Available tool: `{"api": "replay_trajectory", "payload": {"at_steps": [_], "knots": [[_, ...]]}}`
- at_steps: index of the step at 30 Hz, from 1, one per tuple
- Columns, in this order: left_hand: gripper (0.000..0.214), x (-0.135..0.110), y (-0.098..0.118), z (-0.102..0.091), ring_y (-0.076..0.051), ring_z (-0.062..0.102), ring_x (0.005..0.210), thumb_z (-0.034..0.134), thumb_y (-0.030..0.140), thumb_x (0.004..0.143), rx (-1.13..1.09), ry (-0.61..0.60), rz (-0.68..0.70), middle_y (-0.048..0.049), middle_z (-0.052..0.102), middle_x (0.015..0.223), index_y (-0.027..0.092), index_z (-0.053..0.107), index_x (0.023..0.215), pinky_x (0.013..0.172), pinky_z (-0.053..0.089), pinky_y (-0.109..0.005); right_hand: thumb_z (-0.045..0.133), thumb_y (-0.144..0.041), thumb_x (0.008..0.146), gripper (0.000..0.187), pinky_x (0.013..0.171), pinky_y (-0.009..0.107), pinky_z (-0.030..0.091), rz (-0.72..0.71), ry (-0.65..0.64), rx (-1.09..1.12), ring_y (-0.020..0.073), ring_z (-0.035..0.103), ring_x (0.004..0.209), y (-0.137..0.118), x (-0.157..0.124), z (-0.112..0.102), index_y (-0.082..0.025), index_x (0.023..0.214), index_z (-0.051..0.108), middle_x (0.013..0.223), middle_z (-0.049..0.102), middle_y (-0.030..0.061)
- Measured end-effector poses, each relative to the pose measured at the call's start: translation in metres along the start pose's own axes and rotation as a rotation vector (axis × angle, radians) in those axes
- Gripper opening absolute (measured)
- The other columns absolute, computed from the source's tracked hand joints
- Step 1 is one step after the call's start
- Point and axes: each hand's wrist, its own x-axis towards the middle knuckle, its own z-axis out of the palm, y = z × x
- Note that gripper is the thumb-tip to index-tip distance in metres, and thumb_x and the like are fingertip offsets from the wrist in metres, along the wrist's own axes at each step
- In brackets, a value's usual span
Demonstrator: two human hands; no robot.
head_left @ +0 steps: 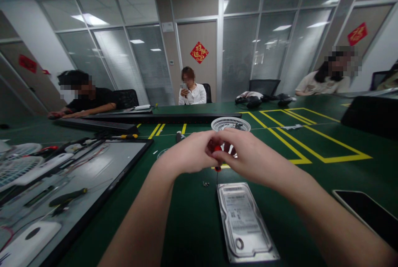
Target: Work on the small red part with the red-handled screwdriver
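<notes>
Both hands meet over the far end of a silver hard drive (247, 223) that lies label up on the green table. Between my left hand (194, 153) and my right hand (238, 149) is a screwdriver (218, 168) with a red and black handle. It stands upright, its thin shaft reaching down to the drive's far left corner. The fingers of both hands are closed around the handle, which they partly hide. Several small screws (205, 184) lie on the table just left of the drive.
A white basket (230, 124) sits beyond my hands. To the left lies a large flat panel (102, 167) with pliers (68, 197) and white parts on it. A phone (367, 213) is at the right. Yellow tape marks the table; three people sit across it.
</notes>
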Motion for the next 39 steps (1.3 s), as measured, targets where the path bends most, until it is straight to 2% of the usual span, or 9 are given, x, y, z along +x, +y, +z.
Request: {"api": "replay_trajectory", "payload": {"at_steps": [5,9,12,19,23,27,30,34,39], "knots": [[0.045,-0.005,0.006,-0.003,-0.018,0.069,0.078,0.073,0.016,0.076,-0.061,-0.01,-0.028,-0.0003,0.073,0.095,0.022,0.057,0.117,0.061,0.049,-0.025,0.055,-0.001,0.095,0.027,0.086,0.032,0.046,-0.059,-0.05,0.035,0.02,0.064,0.098,0.002,0.0,0.003,-0.02,0.101,0.074,0.108,0.071,0.0072],[0.038,-0.001,-0.002,0.0,-0.019,0.068,0.081,0.083,0.025,0.071,-0.039,0.008,-0.038,-0.0001,0.071,0.091,0.021,0.059,0.1,0.064,0.05,-0.027,0.067,-0.015,0.095,0.009,0.077,0.031,0.045,0.05,-0.03,-0.055,0.0206,0.064,0.089,0.002,0.001,0.003,-0.019,0.099,0.074,0.099,0.071,0.0071],[0.032,0.001,-0.004,0.001,-0.02,0.067,0.081,0.081,0.026,0.073,0.013,0.018,-0.016,-0.0009,0.071,0.092,0.021,0.062,0.099,0.066,0.049,-0.029,0.068,-0.023,0.097,0.008,0.073,0.031,0.044,0.082,-0.024,-0.067,0.0205,0.063,0.085,0.001,0.0,0.002,-0.019,0.1,0.074,0.096,0.071,0.0067],[0.037,-0.005,0.008,-0.003,-0.018,0.068,0.08,0.075,0.016,0.074,-0.04,0.009,-0.036,0.0005,0.072,0.094,0.022,0.059,0.107,0.064,0.048,-0.026,0.054,-0.003,0.096,0.026,0.084,0.032,0.045,-0.023,-0.054,0.016,0.019,0.063,0.095,0.001,-0.001,0.001,-0.019,0.101,0.074,0.106,0.07,0.0067],[0.036,0.001,0.0,0.0,-0.021,0.069,0.083,0.085,0.027,0.069,-0.002,0.007,-0.031,-0.0009,0.073,0.093,0.02,0.064,0.097,0.064,0.048,-0.028,0.065,-0.015,0.096,0.01,0.076,0.031,0.043,0.03,-0.028,-0.035,0.0192,0.063,0.085,0.003,0.002,0.005,-0.018,0.095,0.075,0.095,0.071,0.006],[0.029,0.004,-0.006,0.002,-0.022,0.07,0.086,0.079,0.027,0.074,0.039,0.005,-0.004,-0.0033,0.075,0.096,0.019,0.068,0.1,0.072,0.051,-0.031,0.068,-0.024,0.098,0.009,0.072,0.031,0.041,0.055,-0.011,-0.034,0.0189,0.062,0.082,0.0,0.002,0.003,-0.02,0.097,0.075,0.091,0.071,0.0046],[0.03,0.0,-0.002,-0.001,-0.021,0.07,0.086,0.076,0.023,0.076,0.043,0.026,0.005,-0.0034,0.075,0.099,0.02,0.065,0.104,0.07,0.051,-0.03,0.065,-0.017,0.097,0.014,0.078,0.031,0.044,0.042,-0.027,-0.006,0.0198,0.063,0.089,-0.001,0.0,0.0,-0.021,0.108,0.074,0.1,0.071,0.0058],[0.037,-0.004,0.006,-0.003,-0.018,0.069,0.081,0.073,0.017,0.076,0.002,0.013,-0.022,-0.0013,0.074,0.099,0.021,0.06,0.11,0.064,0.049,-0.027,0.054,-0.001,0.095,0.029,0.085,0.031,0.045,-0.028,-0.06,0.03,0.0188,0.063,0.095,0.001,-0.001,0.002,-0.02,0.103,0.074,0.107,0.07,0.0064],[0.035,0.001,-0.002,0.0,-0.02,0.068,0.081,0.084,0.029,0.071,0.011,0.013,-0.038,-0.0009,0.072,0.091,0.02,0.063,0.098,0.064,0.048,-0.028,0.067,-0.018,0.096,0.008,0.075,0.032,0.043,0.044,-0.03,-0.065,0.02,0.062,0.085,0.004,0.001,0.004,-0.019,0.096,0.075,0.095,0.07,0.0058]]}}
